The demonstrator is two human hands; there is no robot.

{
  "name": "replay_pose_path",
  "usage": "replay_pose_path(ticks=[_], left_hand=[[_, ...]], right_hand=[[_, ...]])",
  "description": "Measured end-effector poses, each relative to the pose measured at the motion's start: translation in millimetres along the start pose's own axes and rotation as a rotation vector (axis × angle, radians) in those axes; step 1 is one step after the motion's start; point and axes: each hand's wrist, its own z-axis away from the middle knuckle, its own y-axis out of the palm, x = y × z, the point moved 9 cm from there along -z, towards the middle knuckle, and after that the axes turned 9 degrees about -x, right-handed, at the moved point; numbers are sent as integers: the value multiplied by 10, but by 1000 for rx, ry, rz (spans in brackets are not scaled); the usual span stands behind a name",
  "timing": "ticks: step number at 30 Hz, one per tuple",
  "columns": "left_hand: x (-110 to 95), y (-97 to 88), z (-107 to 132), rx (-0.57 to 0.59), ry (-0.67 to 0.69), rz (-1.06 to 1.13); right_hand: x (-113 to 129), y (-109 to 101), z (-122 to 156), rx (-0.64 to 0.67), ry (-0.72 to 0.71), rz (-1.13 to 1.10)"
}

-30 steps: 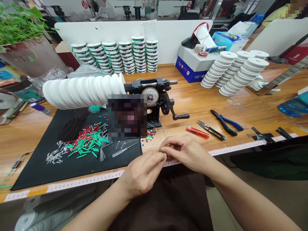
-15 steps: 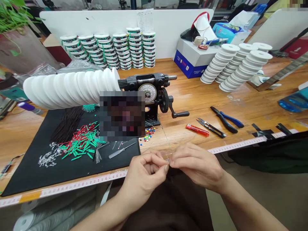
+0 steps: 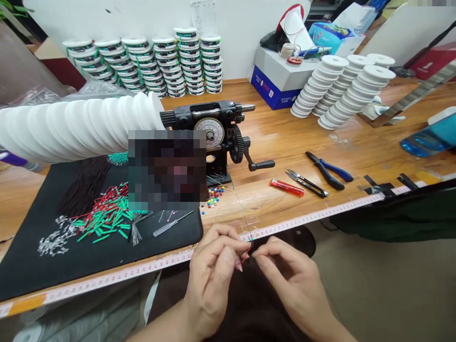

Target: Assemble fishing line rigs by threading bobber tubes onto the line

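My left hand (image 3: 215, 273) is closed at the table's front edge, with thumb and fingers pinching a thin red cord (image 3: 245, 256) that sticks out in a small loop. A fine greenish line (image 3: 239, 202) runs down from the winding machine (image 3: 210, 130) to the fingertips, where a tiny green bit shows. Just to the right, my right hand (image 3: 294, 273) has its thumb and forefinger pressed together, close to the line's end. Whatever those fingertips hold is too small to make out.
A black mat (image 3: 171, 249) carries green tubes with red cords (image 3: 107, 213), silvery small parts (image 3: 59, 237) and a needle tool (image 3: 171, 229). Right of the winder's crank lie a red case (image 3: 287, 187), thread snips (image 3: 307, 183) and pliers (image 3: 329, 171). White spools (image 3: 81, 126) fill the shaft.
My hands have come slightly lower and a little apart at the fingertips; the red cord now shows between them. The head view has shifted, so the table things sit further left.
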Motion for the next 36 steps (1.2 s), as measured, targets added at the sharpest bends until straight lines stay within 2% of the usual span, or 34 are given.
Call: replay_pose_path(ticks=[6, 9, 13, 18, 27, 36], left_hand=[[-28, 52, 33, 57, 192, -118], [-38, 48, 42, 49, 220, -141], [-15, 36, 25, 38, 180, -106], [-5, 26, -8, 19, 144, -65], [23, 6, -11, 6, 117, -70], [25, -22, -13, -1, 102, -71]], right_hand=[[-259, 172, 12, 9, 286, -160], [-318, 181, -3, -15, 347, -206], [-316, 156, -6, -12, 350, -229], [-315, 92, 28, 7, 345, -142], [-105, 16, -51, -8, 158, 38], [-94, 30, -53, -12, 204, 19]])
